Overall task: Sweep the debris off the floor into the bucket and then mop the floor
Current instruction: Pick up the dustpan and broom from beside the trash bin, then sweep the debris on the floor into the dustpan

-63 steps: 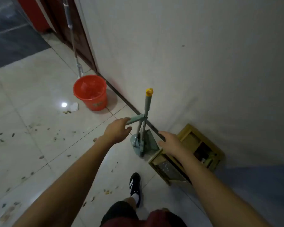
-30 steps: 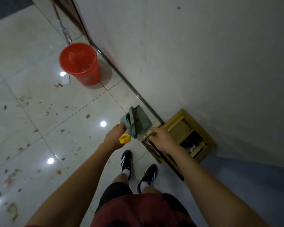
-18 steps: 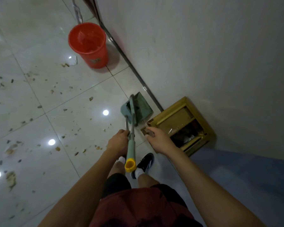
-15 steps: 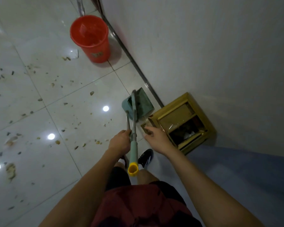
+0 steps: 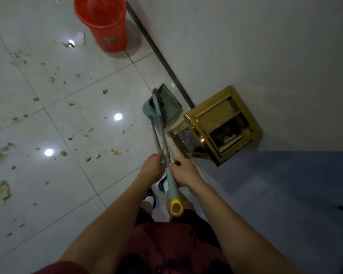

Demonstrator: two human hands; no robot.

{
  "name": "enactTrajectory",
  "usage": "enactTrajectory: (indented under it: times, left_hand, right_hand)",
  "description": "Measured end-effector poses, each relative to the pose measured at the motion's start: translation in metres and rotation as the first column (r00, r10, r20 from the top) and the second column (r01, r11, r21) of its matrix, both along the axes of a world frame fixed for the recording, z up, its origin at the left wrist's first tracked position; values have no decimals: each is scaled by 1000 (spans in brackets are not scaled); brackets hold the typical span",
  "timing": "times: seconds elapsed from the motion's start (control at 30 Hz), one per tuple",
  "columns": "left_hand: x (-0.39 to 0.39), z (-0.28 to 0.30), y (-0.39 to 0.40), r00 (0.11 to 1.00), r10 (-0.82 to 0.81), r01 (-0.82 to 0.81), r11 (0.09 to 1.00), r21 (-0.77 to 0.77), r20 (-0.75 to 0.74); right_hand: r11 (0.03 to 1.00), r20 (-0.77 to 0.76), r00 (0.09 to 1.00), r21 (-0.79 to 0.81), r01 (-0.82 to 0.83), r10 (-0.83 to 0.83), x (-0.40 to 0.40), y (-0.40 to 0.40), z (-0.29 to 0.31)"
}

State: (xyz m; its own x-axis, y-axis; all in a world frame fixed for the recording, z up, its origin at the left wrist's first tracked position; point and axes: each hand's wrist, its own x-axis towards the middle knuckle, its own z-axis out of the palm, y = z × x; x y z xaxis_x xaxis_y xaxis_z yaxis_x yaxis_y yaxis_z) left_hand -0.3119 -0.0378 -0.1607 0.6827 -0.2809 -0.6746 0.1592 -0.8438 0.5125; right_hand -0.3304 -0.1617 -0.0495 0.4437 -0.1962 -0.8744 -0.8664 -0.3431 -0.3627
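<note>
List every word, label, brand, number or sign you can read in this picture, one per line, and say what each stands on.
No text can be read here.
Orange bucket: a yellowish sticker sits on its side, too blurred to read.
Broom and dustpan set: no lettering visible.
Gold-framed wall box: no lettering visible.

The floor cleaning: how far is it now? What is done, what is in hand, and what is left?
Done: nothing swept yet; debris lies scattered across the floor tiles. In hand: the left hand grips the broom and dustpan handles, with the right hand touching them; the dustpan sits by the wall. Left: sweeping, tipping debris into the red bucket, then mopping.
</note>
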Motion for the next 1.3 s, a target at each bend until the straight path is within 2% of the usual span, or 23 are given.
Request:
enactTrajectory:
  times: [0.13,0.2,0.53,0.83,0.93,1.03,1.1,1.17,1.3]
  left_hand:
    - [-12,-4,1,996,-84,84,996,-6,27]
    - [-13,-4,1,991,-125,125,992,7,39]
    - [-5,-3,-8,992,-103,99,994,46,79]
    - [1,14,-13,967,-115,86,987,136,227]
    - [2,20,-8,960,-101,62,986,152,262]
    - [4,27,13,951,-81,24,982,189,299]
    - [9,34,31,943,-6,-59,981,183,332]
    - [15,44,41,931,73,-146,972,183,358]
    - [12,64,45,916,146,-233,952,197,374]
  right_hand:
    - [979,-96,982,111,172,-161,-13,17,-2]
    - [983,-76,984,79,165,-159,-17,23,-3]
    - [984,68,993,-159,-83,95,-12,28,-8]
    - [937,146,940,-216,-273,308,-7,13,0]
    - [880,155,885,-274,-389,439,-4,14,2]
    - [721,76,764,-403,-564,640,-3,4,2]
    - [653,54,707,-438,-618,705,-2,-9,5]
    - [634,72,680,-445,-632,729,2,-14,8]
    - [701,147,717,-411,-583,682,13,-8,6]
